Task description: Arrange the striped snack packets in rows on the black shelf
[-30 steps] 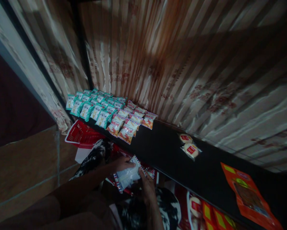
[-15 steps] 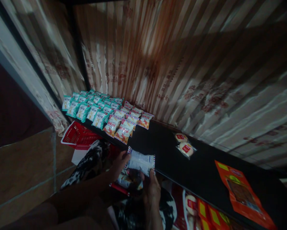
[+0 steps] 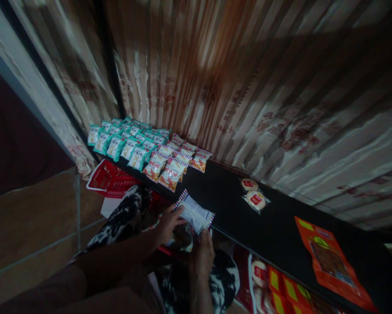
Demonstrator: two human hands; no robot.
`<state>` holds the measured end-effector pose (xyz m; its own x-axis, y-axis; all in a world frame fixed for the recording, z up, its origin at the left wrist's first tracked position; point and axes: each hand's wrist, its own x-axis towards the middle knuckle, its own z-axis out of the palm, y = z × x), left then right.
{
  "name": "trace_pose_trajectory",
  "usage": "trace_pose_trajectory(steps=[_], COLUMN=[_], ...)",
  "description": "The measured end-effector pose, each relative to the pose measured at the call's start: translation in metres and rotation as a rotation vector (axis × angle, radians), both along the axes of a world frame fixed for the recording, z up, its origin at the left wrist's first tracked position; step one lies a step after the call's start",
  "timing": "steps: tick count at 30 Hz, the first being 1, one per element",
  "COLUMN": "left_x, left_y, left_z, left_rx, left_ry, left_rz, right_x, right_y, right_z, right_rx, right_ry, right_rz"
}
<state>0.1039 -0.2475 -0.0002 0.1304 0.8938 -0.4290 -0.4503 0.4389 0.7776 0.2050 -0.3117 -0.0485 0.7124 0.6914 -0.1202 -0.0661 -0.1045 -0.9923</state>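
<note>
Left hand and right hand grasp a pale packet, seen over the near edge of the shelf. Beyond it, striped-edge packets sit beside teal packets at the left end; two wrapped round snacks lie towards the back edge.

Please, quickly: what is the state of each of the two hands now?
Left hand: closed on the left side of a striped-edge snack packet.
Right hand: closed on the same packet's near edge.
</note>
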Motion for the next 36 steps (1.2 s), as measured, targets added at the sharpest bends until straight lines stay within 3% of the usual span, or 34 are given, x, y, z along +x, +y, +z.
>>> trace_pose_trajectory(steps=[4,7,11,15,20,36], left_x=[-0.007,-0.012,-0.015,-0.018,-0.019,-0.022], left_y=[0.005,0.007,0.005,0.005,0.004,0.006], left_z=[0.003,0.003,0.003,0.008,0.015,0.023], left_rx=[0.106,0.225,0.337,0.385,0.41,0.374], left_ry=[0.155,0.24,0.369,0.502,0.485,0.606], left_rz=[-0.045,-0.106,-0.133,-0.107,-0.156,-0.23], right_x=[0.01,0.008,-0.005,-0.012,-0.011,-0.007], right_y=[0.001,0.006,0.013,0.016,0.017,0.014], right_z=[0.01,0.022,0.027,0.024,0.022,0.019], right_rx=[-0.02,0.12,0.17,0.176,0.21,0.093], right_ry=[-0.425,-0.835,-1.068,-1.133,-1.177,-1.226], right_rz=[-0.015,0.135,0.273,0.292,0.284,0.308])
